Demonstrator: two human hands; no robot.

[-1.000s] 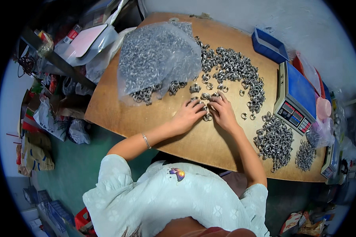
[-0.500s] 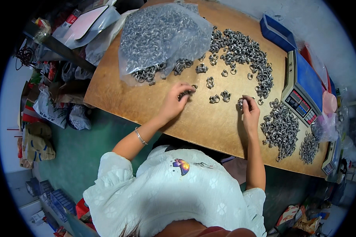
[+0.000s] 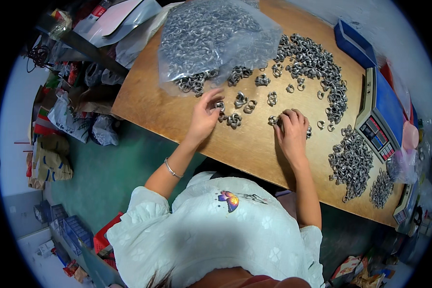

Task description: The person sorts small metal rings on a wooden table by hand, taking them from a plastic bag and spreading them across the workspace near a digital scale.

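Note:
Small grey metal rings lie on the tan wooden table in heaps, clumps and singly. Near the table's middle, my left hand (image 3: 205, 117) has thumb and fingers apart around a few rings (image 3: 219, 105) on the tabletop. Just beside it sits a clump of rings (image 3: 234, 120), with two more clumps (image 3: 240, 100) a little farther off. My right hand (image 3: 293, 130) is curled low over the table, its fingertips against a small ring clump (image 3: 273, 120). More rings (image 3: 308, 132) show at its outer side. What lies under its palm is hidden.
A clear plastic bag (image 3: 211, 41) full of rings covers the far left. A long heap (image 3: 317, 60) curves along the far right, with two nearer piles (image 3: 351, 163) (image 3: 382, 188). A blue-topped scale (image 3: 381, 117) and blue tray (image 3: 354, 43) stand along the right edge.
My left hand has spread from the clump it held, and clumps now lie beside it. My right hand has moved left and turned palm down. The view has shifted slightly.

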